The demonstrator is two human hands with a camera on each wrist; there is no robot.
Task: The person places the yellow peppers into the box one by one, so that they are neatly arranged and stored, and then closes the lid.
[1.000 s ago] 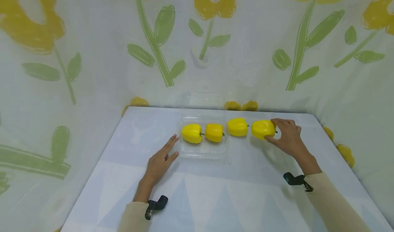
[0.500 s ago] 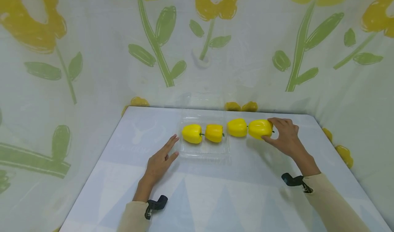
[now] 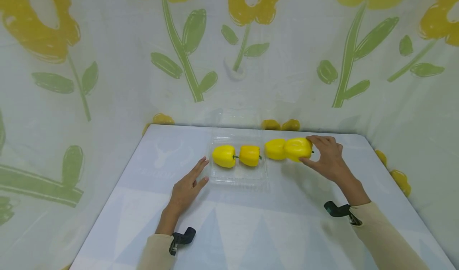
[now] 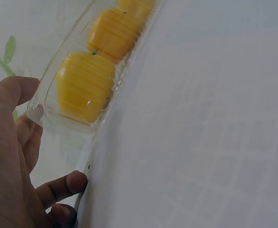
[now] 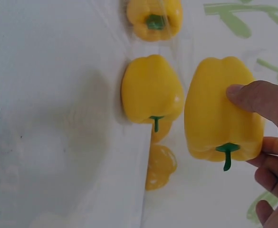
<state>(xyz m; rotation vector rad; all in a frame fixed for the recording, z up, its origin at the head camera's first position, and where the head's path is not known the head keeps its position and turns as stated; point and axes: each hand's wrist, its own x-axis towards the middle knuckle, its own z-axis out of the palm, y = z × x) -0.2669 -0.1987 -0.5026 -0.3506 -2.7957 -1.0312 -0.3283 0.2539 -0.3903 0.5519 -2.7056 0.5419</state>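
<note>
My right hand (image 3: 328, 158) pinches a yellow bell pepper (image 5: 224, 109) between thumb and fingers, its green stem pointing right in the head view. Held above the table, it overlaps another yellow bell pepper (image 3: 275, 149) that lies just right of a clear plastic clamshell container (image 3: 238, 180). Inside the container, side by side, are two more bell peppers (image 3: 224, 156), the right one (image 3: 249, 155) slightly more orange. My left hand (image 3: 186, 190) has its fingers extended, with the fingertips right at the container's left edge; the left wrist view puts them close around its corner.
The container's transparent lid (image 3: 236, 118) stands raised at the back, against a wall covering printed with yellow flowers. A pale table (image 3: 236, 230) with triangle patterns lies under everything, its back edge just behind the peppers. Each wrist carries a black camera mount (image 3: 183, 238).
My right hand has carried its bell pepper left, from beside the loose pepper to partly over it. My left hand has stayed at the container's edge.
</note>
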